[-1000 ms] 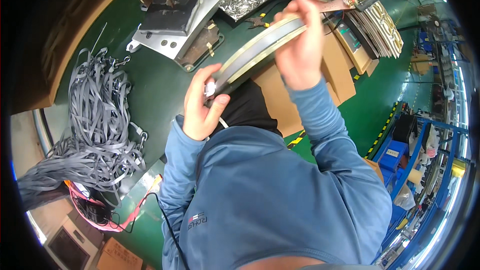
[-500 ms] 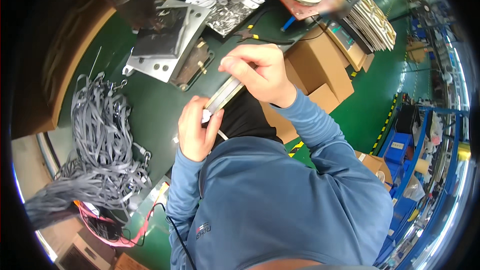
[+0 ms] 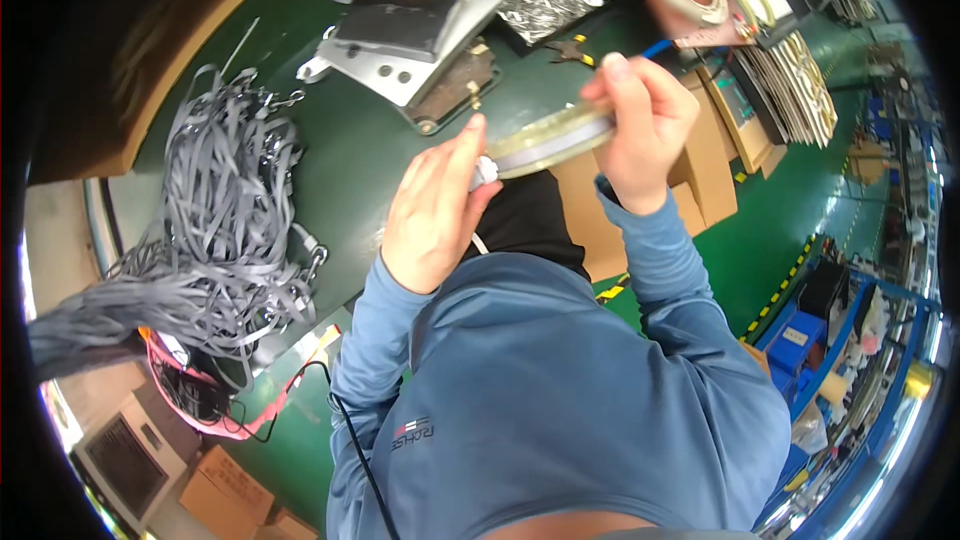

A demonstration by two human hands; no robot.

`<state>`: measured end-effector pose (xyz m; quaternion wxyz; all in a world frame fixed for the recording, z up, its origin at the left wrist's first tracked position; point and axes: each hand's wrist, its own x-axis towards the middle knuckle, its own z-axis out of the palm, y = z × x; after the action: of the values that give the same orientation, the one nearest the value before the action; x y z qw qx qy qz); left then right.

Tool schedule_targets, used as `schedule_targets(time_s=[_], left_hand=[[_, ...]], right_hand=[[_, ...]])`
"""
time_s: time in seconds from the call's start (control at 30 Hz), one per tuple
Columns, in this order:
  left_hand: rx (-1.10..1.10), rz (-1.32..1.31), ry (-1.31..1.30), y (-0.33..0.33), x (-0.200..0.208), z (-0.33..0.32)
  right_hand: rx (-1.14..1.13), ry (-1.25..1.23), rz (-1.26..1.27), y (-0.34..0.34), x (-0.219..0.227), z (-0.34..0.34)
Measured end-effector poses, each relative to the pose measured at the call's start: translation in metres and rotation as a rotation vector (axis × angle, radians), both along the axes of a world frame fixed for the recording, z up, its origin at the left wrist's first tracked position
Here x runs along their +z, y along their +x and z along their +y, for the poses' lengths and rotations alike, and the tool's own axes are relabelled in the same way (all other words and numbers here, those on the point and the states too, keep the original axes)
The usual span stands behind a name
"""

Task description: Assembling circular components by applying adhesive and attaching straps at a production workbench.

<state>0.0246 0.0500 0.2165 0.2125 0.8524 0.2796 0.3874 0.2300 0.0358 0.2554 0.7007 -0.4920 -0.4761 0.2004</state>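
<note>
Between my two hands stretches a curved band point(image 3: 548, 147), pale yellow along its edges with a light grey stripe down the middle. Motion blurs it, and I cannot tell its exact kind. My left hand point(image 3: 432, 208) grips its left end between thumb and fingers, where a small white piece point(image 3: 484, 173) shows. The other end is pinched in my right hand point(image 3: 648, 130), the thumb pointing up and the fingers curled in. Below the band lies the dark cloth on my lap.
Grey lanyard straps point(image 3: 230, 190) with metal hooks heap at the left. Beyond my hands lie a metal plate point(image 3: 405, 88), a tray of small metal parts point(image 3: 540, 15) and pliers point(image 3: 572, 52). Cream rings point(image 3: 705, 10) sit far right; a cardboard box point(image 3: 715, 165) stands by my right arm.
Both hands have moved right and slightly up in the picture with the band, which has swung from steeply slanted to nearly level. More of its length shows between them. The view has shifted too.
</note>
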Motion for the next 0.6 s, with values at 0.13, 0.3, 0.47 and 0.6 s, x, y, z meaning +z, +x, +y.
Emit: schedule_targets(time_s=[0.13, 0.3, 0.47, 0.6], left_hand=[[0.018, 0.133, 0.115, -0.011, 0.006, 0.005], [0.144, -0.032, -0.017, -0.01, 0.005, -0.006], [0.292, -0.321, 0.121, -0.026, -0.011, 0.0], [0.306, -0.32, 0.122, -0.059, -0.024, 0.017]], right_hand=[[-0.055, -0.02, 0.009, -0.011, 0.0, -0.005], [-0.085, -0.116, 0.246, -0.039, -0.006, -0.025], [0.335, -0.144, 0.459, -0.073, -0.003, -0.047], [0.139, 0.389, -0.073, -0.023, 0.013, 0.041]])
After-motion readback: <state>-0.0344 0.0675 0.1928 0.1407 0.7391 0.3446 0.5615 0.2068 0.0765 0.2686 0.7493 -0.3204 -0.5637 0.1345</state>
